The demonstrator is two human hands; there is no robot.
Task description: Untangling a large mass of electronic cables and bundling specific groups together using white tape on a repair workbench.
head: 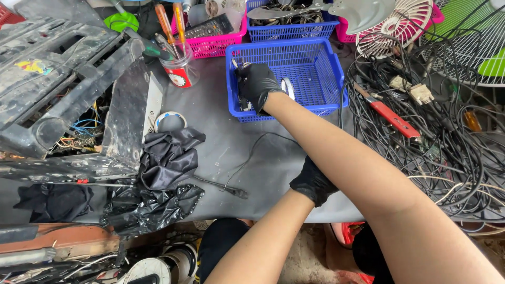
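Observation:
My right hand [258, 84], in a black glove, reaches into the blue plastic basket [321, 63]. Its fingers curl around a small dark part [242, 102] by the basket's left wall. A white tape roll [288, 87] lies in the basket just right of that hand. My left hand [311, 181], also in a black glove, rests on the grey table cover [221, 142] near the front edge. My right forearm hides part of it, so its fingers do not show. A thin black wire with a plug [231, 188] lies on the cover to its left.
A dismantled black device [63, 89] with exposed wiring fills the left side. Crumpled black cloth [168, 158] and a tape roll [171, 122] lie beside it. Behind are a cup of screwdrivers [178, 66] and pink [215, 44] and blue baskets. A cable tangle [431, 142], a red-handled tool [392, 118] and fan parts [410, 21] lie right.

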